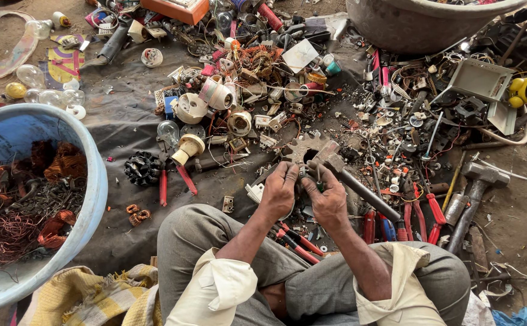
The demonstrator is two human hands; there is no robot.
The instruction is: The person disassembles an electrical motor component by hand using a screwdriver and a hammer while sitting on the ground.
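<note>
Both hands, left hand (279, 190) and right hand (328, 196), pinched a small metal part (304, 174); best kept low above the dark cloth (124, 127), I judged.

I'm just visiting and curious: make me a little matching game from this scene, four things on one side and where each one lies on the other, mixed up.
Things:
1. blue tub
2. hammer
3. grey basin
4. clear bulbs

Places:
A. at the top edge, right of the middle
B. at the far left, holding copper wire
C. on the ground beyond the blue tub, by a yellow bulb
D. just right of the person's right hand

Pairs: 1-B, 2-D, 3-A, 4-C. The left hand and the right hand meet on a small part too small to make out.
</note>
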